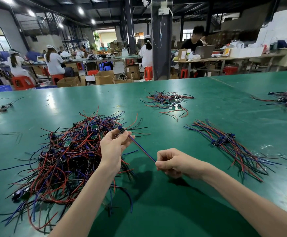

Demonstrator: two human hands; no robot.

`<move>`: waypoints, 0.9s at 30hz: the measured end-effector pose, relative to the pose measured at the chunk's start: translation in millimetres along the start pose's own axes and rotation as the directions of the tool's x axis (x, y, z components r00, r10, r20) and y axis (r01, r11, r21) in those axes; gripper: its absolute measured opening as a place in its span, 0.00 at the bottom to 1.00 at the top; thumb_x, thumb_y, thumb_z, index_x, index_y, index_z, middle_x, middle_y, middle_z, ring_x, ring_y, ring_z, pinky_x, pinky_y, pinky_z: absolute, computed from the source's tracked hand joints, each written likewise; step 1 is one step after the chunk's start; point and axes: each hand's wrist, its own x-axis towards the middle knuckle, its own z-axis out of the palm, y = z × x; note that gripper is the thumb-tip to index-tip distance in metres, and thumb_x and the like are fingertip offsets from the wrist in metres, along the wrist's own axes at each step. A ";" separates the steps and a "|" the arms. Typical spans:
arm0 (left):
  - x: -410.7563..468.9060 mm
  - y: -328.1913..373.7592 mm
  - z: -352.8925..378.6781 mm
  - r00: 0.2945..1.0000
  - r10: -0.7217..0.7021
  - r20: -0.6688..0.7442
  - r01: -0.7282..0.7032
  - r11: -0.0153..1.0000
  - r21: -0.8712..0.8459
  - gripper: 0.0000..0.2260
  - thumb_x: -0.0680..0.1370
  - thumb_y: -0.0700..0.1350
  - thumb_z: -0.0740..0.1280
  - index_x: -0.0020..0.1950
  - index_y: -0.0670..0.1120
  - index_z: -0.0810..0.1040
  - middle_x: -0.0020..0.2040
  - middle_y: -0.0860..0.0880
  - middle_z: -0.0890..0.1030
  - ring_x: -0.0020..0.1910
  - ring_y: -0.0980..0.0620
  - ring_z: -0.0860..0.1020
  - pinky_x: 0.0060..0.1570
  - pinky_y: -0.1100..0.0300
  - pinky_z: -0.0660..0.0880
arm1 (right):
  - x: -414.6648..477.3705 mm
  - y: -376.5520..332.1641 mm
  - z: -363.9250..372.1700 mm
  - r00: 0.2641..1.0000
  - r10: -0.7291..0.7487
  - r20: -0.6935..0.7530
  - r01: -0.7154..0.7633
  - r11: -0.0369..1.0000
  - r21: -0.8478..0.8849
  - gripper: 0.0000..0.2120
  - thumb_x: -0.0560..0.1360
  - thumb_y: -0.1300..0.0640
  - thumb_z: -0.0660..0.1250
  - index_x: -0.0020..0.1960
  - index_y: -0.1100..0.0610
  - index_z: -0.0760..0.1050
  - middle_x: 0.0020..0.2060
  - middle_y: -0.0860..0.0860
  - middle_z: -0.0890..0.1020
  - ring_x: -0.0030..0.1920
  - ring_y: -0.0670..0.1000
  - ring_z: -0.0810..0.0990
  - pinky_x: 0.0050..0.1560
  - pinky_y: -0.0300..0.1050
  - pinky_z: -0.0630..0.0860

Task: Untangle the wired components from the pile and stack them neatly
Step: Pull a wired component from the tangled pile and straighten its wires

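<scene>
We hold one small blue wired component (121, 130) over the green desk (182, 106) — left hand (112, 147) pinching its body, right hand (171, 162) pinching its red-and-blue wire tails (142, 148) — the neat row of sorted components (225, 141) lying nearer our right grip.

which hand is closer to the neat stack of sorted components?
Right. The right hand pinches the wire end, left of the neat stack; the left hand holds the component farther left, by the tangled pile.
</scene>
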 end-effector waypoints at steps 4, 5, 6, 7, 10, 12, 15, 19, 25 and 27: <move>-3.3 -3.9 3.2 1.000 -0.011 0.007 0.011 1.000 0.010 0.06 0.76 0.30 0.64 0.44 0.40 0.74 0.39 0.44 0.79 0.35 0.49 0.82 0.40 0.62 0.81 | -2.1 -1.2 -6.3 0.996 0.055 0.068 -0.054 0.998 -0.009 0.12 0.75 0.59 0.67 0.34 0.56 0.71 0.25 0.50 0.73 0.21 0.45 0.64 0.22 0.32 0.56; -4.2 -4.8 3.6 1.000 -0.020 0.014 0.020 1.000 0.007 0.06 0.76 0.30 0.64 0.44 0.40 0.73 0.39 0.44 0.79 0.34 0.49 0.82 0.39 0.62 0.81 | -2.7 -2.7 -8.5 0.993 0.069 0.092 -0.068 0.998 -0.010 0.12 0.74 0.56 0.69 0.33 0.54 0.72 0.28 0.51 0.75 0.23 0.46 0.66 0.23 0.32 0.56; -5.1 -5.7 4.4 0.999 -0.030 0.023 0.030 1.000 0.003 0.06 0.76 0.30 0.64 0.45 0.40 0.73 0.39 0.43 0.79 0.34 0.50 0.82 0.40 0.62 0.81 | -3.5 -4.7 -10.6 0.990 0.086 0.116 -0.085 0.996 -0.012 0.11 0.73 0.53 0.69 0.34 0.54 0.73 0.30 0.52 0.77 0.25 0.47 0.67 0.22 0.33 0.57; -6.2 -6.3 5.3 0.999 -0.040 0.032 0.040 0.999 -0.004 0.06 0.76 0.30 0.64 0.45 0.40 0.73 0.39 0.43 0.79 0.33 0.50 0.82 0.40 0.61 0.81 | -4.3 -6.6 -13.0 0.984 0.108 0.145 -0.107 0.994 -0.018 0.11 0.72 0.48 0.68 0.35 0.53 0.76 0.32 0.52 0.78 0.25 0.46 0.69 0.22 0.34 0.58; -10.0 -8.5 9.5 0.996 -0.071 0.059 0.073 0.997 -0.031 0.05 0.76 0.30 0.64 0.46 0.39 0.73 0.38 0.43 0.79 0.32 0.49 0.82 0.39 0.61 0.81 | -6.0 -10.3 -20.2 0.958 0.166 0.233 -0.157 0.986 -0.056 0.24 0.73 0.35 0.58 0.45 0.54 0.80 0.38 0.51 0.83 0.23 0.44 0.68 0.19 0.34 0.58; -13.7 -10.3 12.7 0.993 -0.088 0.084 0.091 0.995 -0.033 0.05 0.76 0.30 0.64 0.46 0.39 0.73 0.37 0.43 0.80 0.32 0.49 0.82 0.38 0.61 0.81 | -5.8 -11.0 -21.9 0.968 0.153 0.201 -0.137 0.986 -0.095 0.28 0.73 0.31 0.56 0.47 0.53 0.81 0.42 0.51 0.84 0.21 0.43 0.65 0.19 0.34 0.56; -20.7 -15.8 17.6 0.983 -0.115 0.140 0.117 0.993 -0.005 0.05 0.76 0.30 0.65 0.46 0.40 0.74 0.35 0.44 0.81 0.33 0.49 0.82 0.38 0.61 0.81 | -1.7 -9.1 -18.7 0.999 0.049 0.002 -0.048 0.998 -0.036 0.30 0.67 0.33 0.63 0.49 0.58 0.82 0.41 0.52 0.85 0.20 0.42 0.63 0.18 0.32 0.56; -31.8 -29.3 22.8 0.963 -0.154 0.219 0.132 0.985 0.112 0.05 0.75 0.33 0.67 0.48 0.40 0.75 0.34 0.47 0.83 0.32 0.53 0.80 0.43 0.58 0.79 | 3.0 -4.6 -10.5 0.984 -0.087 -0.156 0.095 0.994 0.049 0.15 0.69 0.45 0.69 0.43 0.57 0.80 0.33 0.50 0.83 0.18 0.42 0.63 0.17 0.31 0.56; -36.1 -33.1 24.2 0.944 -0.156 0.291 0.118 0.982 0.146 0.08 0.75 0.35 0.68 0.52 0.41 0.75 0.38 0.50 0.84 0.40 0.55 0.83 0.46 0.61 0.80 | 3.5 -5.3 -4.6 0.945 -0.150 -0.291 0.170 0.984 0.046 0.05 0.74 0.62 0.69 0.40 0.60 0.78 0.30 0.54 0.81 0.18 0.44 0.70 0.16 0.33 0.63; -35.6 -30.5 23.9 0.933 -0.173 0.315 0.121 0.977 0.177 0.08 0.75 0.36 0.68 0.53 0.43 0.77 0.45 0.49 0.85 0.43 0.57 0.82 0.47 0.62 0.80 | 0.8 -12.7 -8.6 0.920 -0.175 -0.351 0.201 0.979 0.037 0.04 0.74 0.65 0.68 0.41 0.61 0.77 0.29 0.54 0.79 0.18 0.44 0.70 0.16 0.34 0.64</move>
